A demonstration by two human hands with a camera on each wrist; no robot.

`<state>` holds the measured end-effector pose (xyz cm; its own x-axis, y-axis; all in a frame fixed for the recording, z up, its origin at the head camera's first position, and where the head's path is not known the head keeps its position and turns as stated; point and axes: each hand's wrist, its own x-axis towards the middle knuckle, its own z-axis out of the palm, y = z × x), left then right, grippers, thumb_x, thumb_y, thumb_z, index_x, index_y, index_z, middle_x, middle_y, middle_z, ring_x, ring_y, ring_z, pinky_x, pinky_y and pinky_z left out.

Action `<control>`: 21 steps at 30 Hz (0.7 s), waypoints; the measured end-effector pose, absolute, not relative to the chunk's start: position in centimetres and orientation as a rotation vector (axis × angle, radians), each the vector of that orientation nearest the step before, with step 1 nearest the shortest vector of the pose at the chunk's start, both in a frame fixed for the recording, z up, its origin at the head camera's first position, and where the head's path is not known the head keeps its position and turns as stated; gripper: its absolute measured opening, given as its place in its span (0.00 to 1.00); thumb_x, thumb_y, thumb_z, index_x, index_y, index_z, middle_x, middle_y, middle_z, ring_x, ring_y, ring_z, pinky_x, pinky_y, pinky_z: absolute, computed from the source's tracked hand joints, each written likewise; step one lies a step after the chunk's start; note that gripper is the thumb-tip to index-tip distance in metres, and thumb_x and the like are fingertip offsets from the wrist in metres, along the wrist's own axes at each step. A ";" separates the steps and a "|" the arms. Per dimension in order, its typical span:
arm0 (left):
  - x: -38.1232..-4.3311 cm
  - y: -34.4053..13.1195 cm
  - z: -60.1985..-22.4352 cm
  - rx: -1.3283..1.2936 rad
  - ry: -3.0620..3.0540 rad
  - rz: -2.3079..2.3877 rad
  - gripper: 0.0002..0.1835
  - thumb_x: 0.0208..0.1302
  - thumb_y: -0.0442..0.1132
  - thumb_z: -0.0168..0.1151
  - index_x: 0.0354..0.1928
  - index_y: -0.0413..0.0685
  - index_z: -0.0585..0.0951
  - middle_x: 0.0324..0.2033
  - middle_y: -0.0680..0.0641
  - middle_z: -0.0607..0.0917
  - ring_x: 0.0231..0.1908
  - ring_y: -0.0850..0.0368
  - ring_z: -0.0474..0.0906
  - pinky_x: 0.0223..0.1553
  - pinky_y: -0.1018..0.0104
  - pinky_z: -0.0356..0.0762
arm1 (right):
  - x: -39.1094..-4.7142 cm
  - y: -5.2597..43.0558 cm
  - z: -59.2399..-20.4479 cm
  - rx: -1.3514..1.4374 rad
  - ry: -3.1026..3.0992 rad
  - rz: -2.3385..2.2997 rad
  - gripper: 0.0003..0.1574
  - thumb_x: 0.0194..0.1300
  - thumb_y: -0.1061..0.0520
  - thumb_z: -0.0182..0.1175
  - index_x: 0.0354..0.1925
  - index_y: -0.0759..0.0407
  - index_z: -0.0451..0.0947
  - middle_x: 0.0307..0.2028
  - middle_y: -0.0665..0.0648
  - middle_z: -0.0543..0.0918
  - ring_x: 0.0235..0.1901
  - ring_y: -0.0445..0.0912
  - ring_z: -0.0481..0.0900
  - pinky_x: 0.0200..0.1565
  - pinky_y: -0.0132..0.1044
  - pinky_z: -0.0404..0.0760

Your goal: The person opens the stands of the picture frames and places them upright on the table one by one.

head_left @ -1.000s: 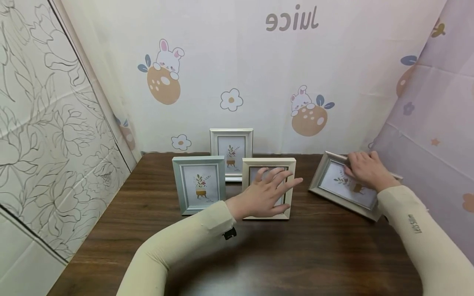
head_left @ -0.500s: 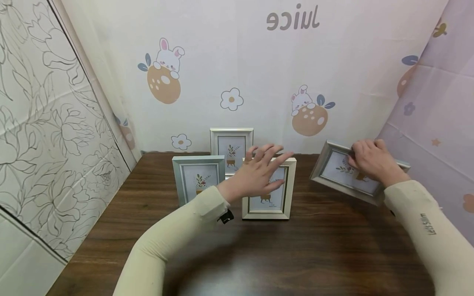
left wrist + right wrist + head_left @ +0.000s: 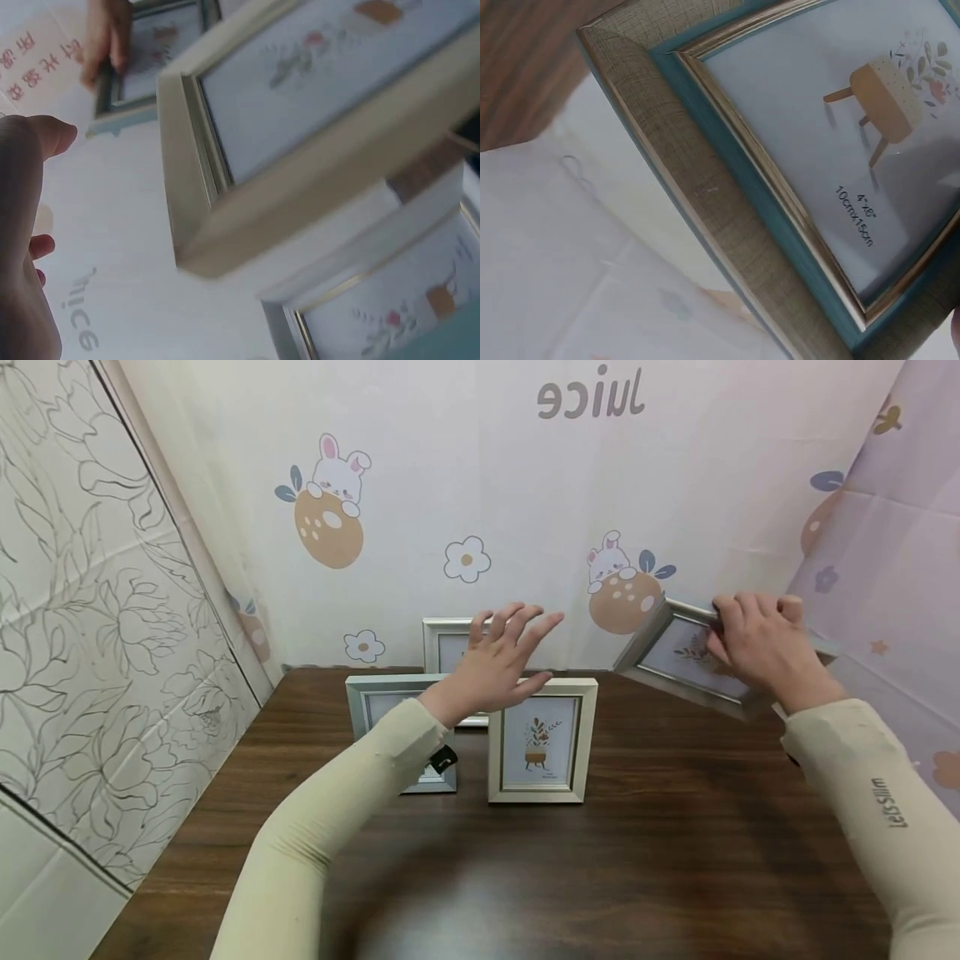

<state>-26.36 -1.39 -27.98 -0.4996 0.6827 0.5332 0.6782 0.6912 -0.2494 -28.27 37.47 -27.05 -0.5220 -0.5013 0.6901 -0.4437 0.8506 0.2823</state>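
Note:
My right hand [image 3: 765, 647] grips the upper edge of a picture frame [image 3: 678, 656], fingers over the top and thumb on its front. The frame hangs sideways and tilted above the table; the right wrist view shows its tan wood-grain border [image 3: 697, 180], teal inner band and gold trim. My left hand [image 3: 495, 660] hovers with fingers spread over the standing frames, holding nothing. Below it stands a cream picture frame [image 3: 588, 743]. Behind is a white picture frame [image 3: 448, 647], partly covered by the hand. A grey-green picture frame [image 3: 356, 702] on the left is mostly hidden by the forearm.
The dark wood table [image 3: 637, 860] stretches in front of the standing frames. A printed curtain [image 3: 465, 460] with rabbits and flowers hangs right behind it, and a pale purple cloth [image 3: 900, 610] borders the right side. Flower-patterned panels [image 3: 112, 568] line the left.
My right hand has lifted the tilted frame up off the table. My left hand has moved up and slightly left, uncovering the cream frame. The standing frames stay in place.

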 end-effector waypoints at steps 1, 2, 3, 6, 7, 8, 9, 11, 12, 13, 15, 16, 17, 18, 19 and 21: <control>-26.5 -1.6 -27.8 -1.034 -2.301 0.008 0.39 0.70 0.59 0.52 0.76 0.54 0.53 0.68 0.47 0.57 0.69 0.48 0.45 0.63 0.45 0.44 | -28.3 37.3 -26.9 0.692 -2.162 -0.075 0.28 0.66 0.50 0.41 0.51 0.72 0.63 0.35 0.72 0.67 0.35 0.69 0.65 0.45 0.62 0.52; -26.7 -1.9 -27.6 -1.031 -2.316 0.007 0.39 0.71 0.59 0.52 0.77 0.54 0.52 0.68 0.47 0.56 0.69 0.48 0.45 0.63 0.45 0.44 | -28.4 37.1 -26.7 0.699 -2.129 -0.064 0.29 0.66 0.48 0.39 0.51 0.73 0.63 0.34 0.72 0.67 0.34 0.69 0.65 0.45 0.62 0.51; -26.9 -2.1 -27.5 -1.028 -2.325 0.007 0.39 0.70 0.59 0.52 0.77 0.54 0.52 0.68 0.47 0.56 0.69 0.48 0.44 0.62 0.45 0.44 | -28.5 37.0 -26.5 0.706 -2.102 -0.053 0.29 0.67 0.48 0.38 0.51 0.73 0.64 0.34 0.72 0.67 0.34 0.70 0.65 0.45 0.61 0.51; -27.4 -2.7 -27.1 -1.012 -2.353 -0.001 0.40 0.70 0.59 0.53 0.77 0.54 0.50 0.69 0.46 0.55 0.69 0.48 0.43 0.62 0.44 0.43 | -28.5 36.7 -26.1 0.715 -2.054 -0.041 0.31 0.72 0.45 0.35 0.52 0.72 0.65 0.35 0.72 0.67 0.34 0.70 0.64 0.45 0.61 0.49; -27.5 -2.9 -27.0 -1.001 -2.362 -0.002 0.41 0.71 0.59 0.53 0.77 0.54 0.50 0.69 0.46 0.55 0.69 0.48 0.43 0.62 0.45 0.43 | -28.5 36.6 -26.0 0.715 -2.046 -0.039 0.31 0.74 0.44 0.35 0.52 0.71 0.65 0.35 0.72 0.68 0.34 0.69 0.64 0.45 0.61 0.49; -27.6 -3.1 -26.9 -0.989 -2.370 0.001 0.41 0.71 0.59 0.53 0.77 0.54 0.49 0.69 0.46 0.55 0.69 0.48 0.43 0.62 0.45 0.43 | -28.6 36.5 -25.9 0.714 -2.038 -0.035 0.31 0.75 0.44 0.35 0.52 0.71 0.65 0.35 0.72 0.68 0.34 0.69 0.64 0.45 0.61 0.49; -27.8 -3.2 -26.8 -0.975 -2.378 0.005 0.41 0.71 0.59 0.52 0.78 0.54 0.49 0.69 0.46 0.55 0.69 0.47 0.43 0.62 0.45 0.43 | -28.5 36.3 -25.8 0.709 -2.036 -0.031 0.31 0.76 0.43 0.34 0.52 0.70 0.66 0.35 0.72 0.68 0.34 0.69 0.64 0.45 0.61 0.49; -28.1 -3.5 -26.7 -0.949 -2.398 0.009 0.42 0.71 0.59 0.52 0.78 0.54 0.48 0.69 0.45 0.55 0.69 0.47 0.43 0.61 0.45 0.43 | -28.4 36.1 -25.7 0.692 -2.039 -0.020 0.31 0.77 0.43 0.33 0.51 0.69 0.66 0.36 0.72 0.68 0.34 0.69 0.64 0.45 0.61 0.49; -28.2 -3.6 -26.6 -0.940 -2.411 0.006 0.42 0.71 0.60 0.52 0.78 0.54 0.47 0.69 0.45 0.55 0.69 0.47 0.43 0.61 0.45 0.42 | -28.4 36.0 -25.6 0.682 -2.043 -0.012 0.31 0.77 0.42 0.33 0.51 0.68 0.66 0.36 0.72 0.68 0.34 0.69 0.64 0.45 0.61 0.49; -28.4 -3.8 -26.6 -0.931 -2.421 0.004 0.42 0.71 0.60 0.52 0.78 0.54 0.47 0.69 0.45 0.54 0.69 0.47 0.43 0.61 0.45 0.42 | -28.3 35.8 -25.5 0.671 -2.052 -0.005 0.31 0.77 0.42 0.33 0.51 0.67 0.66 0.36 0.71 0.68 0.34 0.69 0.64 0.45 0.61 0.49; -28.7 -4.0 -26.5 -0.915 -2.437 -0.011 0.42 0.71 0.60 0.52 0.77 0.55 0.47 0.69 0.45 0.54 0.69 0.46 0.43 0.61 0.45 0.42 | -28.0 35.5 -25.3 0.650 -2.080 0.007 0.31 0.77 0.41 0.31 0.51 0.66 0.66 0.37 0.71 0.69 0.35 0.68 0.64 0.45 0.61 0.48; -28.8 -4.1 -26.4 -0.907 -2.443 -0.015 0.42 0.71 0.60 0.52 0.77 0.55 0.46 0.69 0.45 0.55 0.68 0.46 0.43 0.61 0.45 0.42 | -27.8 35.2 -25.1 0.641 -2.094 0.012 0.32 0.77 0.40 0.30 0.51 0.65 0.66 0.38 0.71 0.69 0.36 0.68 0.64 0.45 0.61 0.48; -29.0 -4.2 -26.4 -0.899 -2.445 -0.020 0.42 0.71 0.60 0.52 0.77 0.55 0.47 0.69 0.45 0.55 0.68 0.46 0.44 0.61 0.45 0.42 | -27.6 35.0 -25.0 0.635 -2.104 0.017 0.32 0.77 0.40 0.30 0.52 0.65 0.66 0.38 0.70 0.70 0.36 0.67 0.64 0.46 0.61 0.47; -29.1 -4.3 -26.4 -0.896 -2.440 -0.032 0.42 0.70 0.60 0.53 0.77 0.55 0.47 0.69 0.45 0.55 0.68 0.46 0.44 0.61 0.45 0.42 | -27.5 34.8 -24.8 0.632 -2.109 0.022 0.33 0.77 0.39 0.30 0.51 0.64 0.67 0.39 0.70 0.70 0.37 0.67 0.64 0.46 0.61 0.47; -29.3 -4.4 -26.4 -0.892 -2.435 -0.042 0.42 0.70 0.60 0.53 0.77 0.55 0.48 0.69 0.45 0.55 0.68 0.46 0.44 0.61 0.45 0.43 | -27.4 34.6 -24.6 0.631 -2.118 0.028 0.32 0.77 0.40 0.30 0.52 0.64 0.67 0.39 0.70 0.70 0.37 0.67 0.64 0.46 0.61 0.46; -29.6 -4.6 -26.3 -0.890 -2.423 -0.060 0.42 0.70 0.59 0.53 0.77 0.54 0.48 0.68 0.45 0.55 0.67 0.46 0.45 0.61 0.44 0.43 | -27.2 34.1 -24.3 0.631 -2.124 0.036 0.33 0.77 0.39 0.30 0.51 0.64 0.67 0.40 0.69 0.71 0.38 0.67 0.65 0.47 0.62 0.45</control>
